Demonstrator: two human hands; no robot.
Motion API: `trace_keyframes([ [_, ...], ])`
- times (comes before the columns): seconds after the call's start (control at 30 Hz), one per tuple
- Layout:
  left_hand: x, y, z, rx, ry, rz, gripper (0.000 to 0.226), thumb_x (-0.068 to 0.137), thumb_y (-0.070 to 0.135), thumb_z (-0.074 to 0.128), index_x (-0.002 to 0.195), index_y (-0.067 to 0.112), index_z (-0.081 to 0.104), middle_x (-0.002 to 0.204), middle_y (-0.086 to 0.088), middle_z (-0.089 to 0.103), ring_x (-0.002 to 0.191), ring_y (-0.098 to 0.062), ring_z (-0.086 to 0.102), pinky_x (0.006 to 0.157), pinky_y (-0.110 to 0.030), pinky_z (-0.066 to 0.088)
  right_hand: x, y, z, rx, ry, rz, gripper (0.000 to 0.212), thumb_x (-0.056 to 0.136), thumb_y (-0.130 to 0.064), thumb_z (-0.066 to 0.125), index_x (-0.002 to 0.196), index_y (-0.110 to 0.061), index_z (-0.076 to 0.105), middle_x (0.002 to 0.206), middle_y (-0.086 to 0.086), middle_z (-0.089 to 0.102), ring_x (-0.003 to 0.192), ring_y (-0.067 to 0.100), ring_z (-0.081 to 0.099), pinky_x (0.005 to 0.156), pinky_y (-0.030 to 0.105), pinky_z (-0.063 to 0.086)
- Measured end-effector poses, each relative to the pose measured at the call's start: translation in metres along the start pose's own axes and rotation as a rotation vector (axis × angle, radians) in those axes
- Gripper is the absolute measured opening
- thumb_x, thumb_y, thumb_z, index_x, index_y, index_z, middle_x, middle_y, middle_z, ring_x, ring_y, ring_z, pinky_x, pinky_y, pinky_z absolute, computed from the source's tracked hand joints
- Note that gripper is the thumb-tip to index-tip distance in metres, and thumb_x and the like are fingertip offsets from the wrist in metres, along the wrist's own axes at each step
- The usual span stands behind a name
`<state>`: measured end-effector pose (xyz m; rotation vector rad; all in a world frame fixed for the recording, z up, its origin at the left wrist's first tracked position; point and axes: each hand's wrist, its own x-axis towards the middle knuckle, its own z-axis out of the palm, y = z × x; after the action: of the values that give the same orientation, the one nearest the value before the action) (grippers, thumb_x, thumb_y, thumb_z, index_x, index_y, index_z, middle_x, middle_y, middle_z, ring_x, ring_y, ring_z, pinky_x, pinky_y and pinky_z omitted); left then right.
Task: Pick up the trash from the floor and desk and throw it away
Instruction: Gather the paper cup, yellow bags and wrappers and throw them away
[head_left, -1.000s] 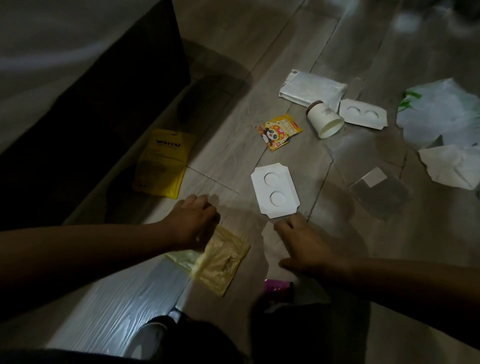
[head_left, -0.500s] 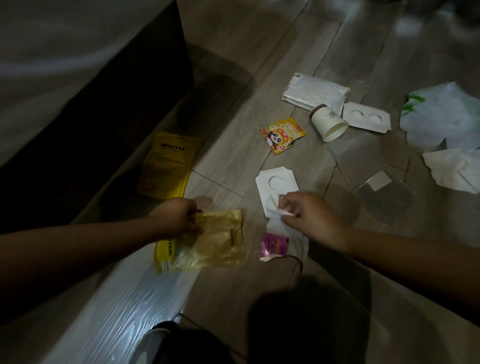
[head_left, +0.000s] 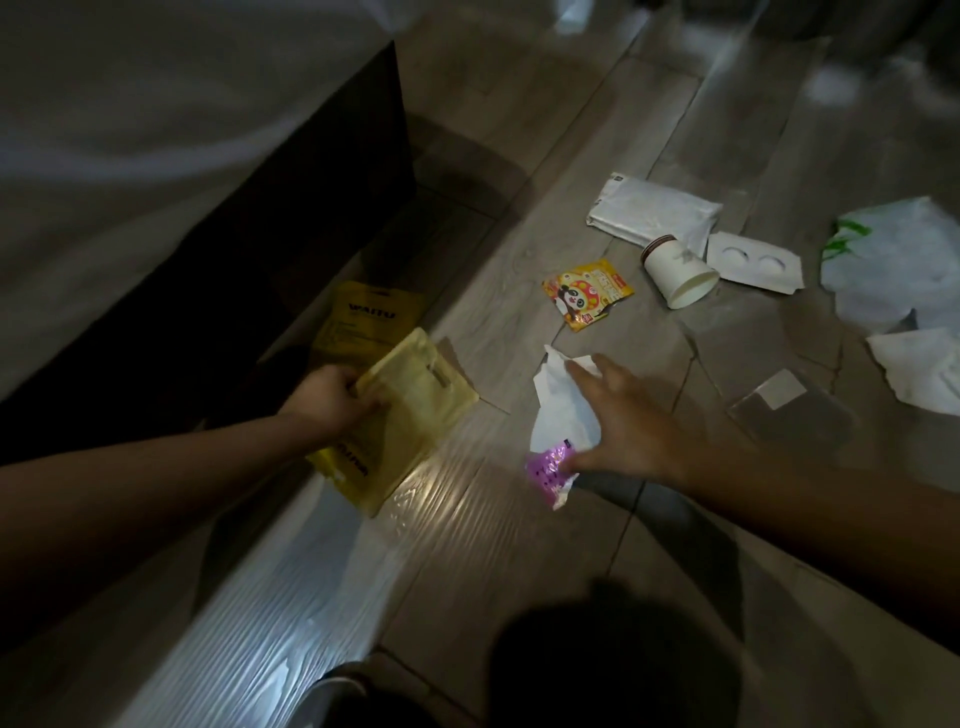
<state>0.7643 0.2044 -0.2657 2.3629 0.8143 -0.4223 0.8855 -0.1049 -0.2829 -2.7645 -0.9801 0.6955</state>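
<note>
Now | left hand (head_left: 332, 402) clutches yellow pouch (head_left: 415, 415) at its edge | right hand (head_left: 631, 423) pinches white card (head_left: 563, 410), thumb touching purple wrapper (head_left: 545, 470)

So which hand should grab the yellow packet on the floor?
Left, probably. The left hand, holding a yellow bag, is beside the yellow packet; the right hand is farther off, holding white card and purple wrapper.

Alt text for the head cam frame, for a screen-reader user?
Left hand grips a yellow bag and right hand holds a white card with a purple wrapper, over a dim wood floor. A paper cup, panda packet and white wrappers lie beyond.
</note>
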Motion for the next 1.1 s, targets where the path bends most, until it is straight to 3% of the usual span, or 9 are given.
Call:
trace_keyframes([
  [0.1,0.004,-0.004,0.004,-0.065,-0.021,-0.064,0.026,0.088,0.038,0.062,0.103,0.017,0.060,0.084,0.002,0.061,0.073,-0.013,0.058,0.052,-0.024,0.041,0.011,-0.004,0.015,-0.056,0.003,0.038,0.130,0.055,-0.071,0.074,0.149,-0.032,-0.007,0.156,0.006,-0.002,0.142,0.033,0.008,0.112,0.045,0.025],
  [0.2,0.010,-0.009,0.007,-0.025,-0.012,-0.101,0.045,0.089,0.040,0.061,0.125,0.015,0.053,0.118,-0.010,0.060,0.101,-0.026,0.060,0.072,-0.031,0.048,0.019,-0.005,0.026,-0.012,-0.012,0.105,0.132,0.052,-0.073,0.074,0.148,-0.036,-0.009,0.156,0.005,-0.008,0.141,0.035,0.009,0.110,0.046,0.029],
  [0.33,0.025,-0.012,0.003,0.097,0.004,-0.134,0.059,0.087,0.046,0.061,0.136,0.017,0.046,0.156,-0.016,0.006,0.142,-0.035,0.018,0.112,-0.038,0.031,0.025,-0.003,0.033,-0.018,0.007,0.154,0.125,0.057,-0.071,0.072,0.149,-0.036,-0.005,0.157,0.006,-0.006,0.143,0.033,0.009,0.110,0.044,0.029],
  [0.4,0.030,-0.009,0.004,0.026,-0.041,-0.142,0.058,0.088,0.041,0.062,0.136,0.013,0.046,0.155,-0.016,0.014,0.140,-0.033,0.025,0.108,-0.035,0.033,0.027,0.001,0.031,-0.022,0.009,0.160,0.118,0.060,-0.072,0.069,0.150,-0.035,0.003,0.158,0.006,-0.001,0.143,0.032,0.012,0.111,0.043,0.028],
  [0.47,0.034,-0.004,0.009,-0.031,-0.093,-0.116,0.049,0.089,0.037,0.063,0.128,0.011,0.052,0.135,-0.014,0.047,0.120,-0.029,0.050,0.091,-0.032,0.045,0.028,0.008,0.027,0.004,0.013,0.175,0.112,0.062,-0.072,0.069,0.150,-0.033,0.011,0.158,0.005,0.003,0.143,0.030,0.015,0.112,0.042,0.028],
  [0.57,0.031,0.006,0.023,0.069,-0.061,0.040,0.018,0.086,0.037,0.065,0.086,0.020,0.058,0.093,-0.002,0.059,0.096,-0.025,0.060,0.060,-0.025,0.041,0.020,0.022,0.022,0.043,0.033,0.204,0.108,0.065,-0.068,0.070,0.150,-0.030,0.016,0.159,0.007,0.008,0.143,0.029,0.017,0.114,0.041,0.027],
  [0.73,0.032,0.033,0.047,0.287,-0.043,0.239,0.032,0.083,0.048,0.063,0.100,0.021,0.064,0.141,-0.011,0.037,0.123,-0.033,0.040,0.101,-0.035,0.036,-0.006,0.048,0.016,0.048,-0.002,0.259,0.102,0.067,-0.067,0.070,0.149,-0.029,0.021,0.160,0.006,0.001,0.144,0.030,0.016,0.115,0.039,0.022],
  [0.97,0.038,0.084,0.074,0.298,-0.074,0.434,0.035,0.083,0.045,0.064,0.106,0.019,0.063,0.136,-0.009,0.041,0.126,-0.029,0.038,0.103,-0.038,0.036,-0.048,0.064,0.016,-0.008,0.046,0.287,0.098,0.063,-0.069,0.069,0.143,-0.029,0.032,0.156,0.005,0.016,0.141,0.027,0.020,0.114,0.038,0.020],
  [1.1,0.040,0.111,0.081,0.306,-0.070,0.493,0.031,0.084,0.042,0.065,0.100,0.015,0.064,0.117,-0.010,0.052,0.112,-0.028,0.048,0.094,-0.035,0.041,-0.070,0.074,0.020,0.081,0.064,0.294,0.092,0.064,-0.067,0.071,0.141,-0.030,0.038,0.157,0.004,0.015,0.144,0.025,0.014,0.115,0.037,0.019],
])
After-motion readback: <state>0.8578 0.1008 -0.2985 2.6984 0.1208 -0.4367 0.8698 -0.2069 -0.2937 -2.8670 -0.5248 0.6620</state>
